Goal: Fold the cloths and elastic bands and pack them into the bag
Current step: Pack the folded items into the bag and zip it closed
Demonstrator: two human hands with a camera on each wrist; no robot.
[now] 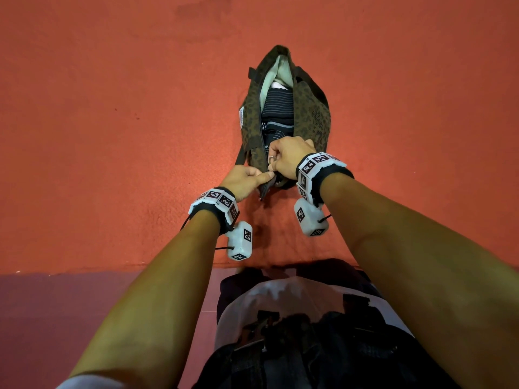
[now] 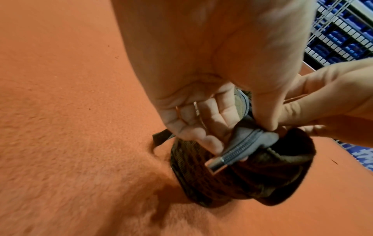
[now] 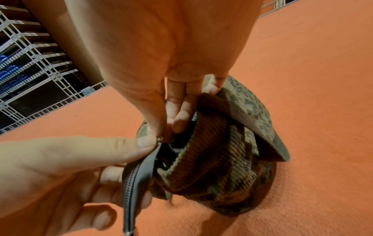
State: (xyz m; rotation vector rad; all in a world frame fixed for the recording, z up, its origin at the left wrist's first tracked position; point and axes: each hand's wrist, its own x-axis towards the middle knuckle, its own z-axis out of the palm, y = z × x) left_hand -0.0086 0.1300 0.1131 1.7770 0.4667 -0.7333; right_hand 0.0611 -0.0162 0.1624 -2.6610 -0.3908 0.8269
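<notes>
Bag [image 1: 309,113] lying on orange desk [image 1: 112,136], mouth open along the top, dark striped cloths [image 1: 278,108] and something white packed inside. Left hand [image 1: 244,181] pinching grey zip tape [image 2: 240,148] at near end, thumb on top. Right hand [image 1: 289,158] just beside it, fingers curled, pinching at the zip there; slider itself hidden.
</notes>
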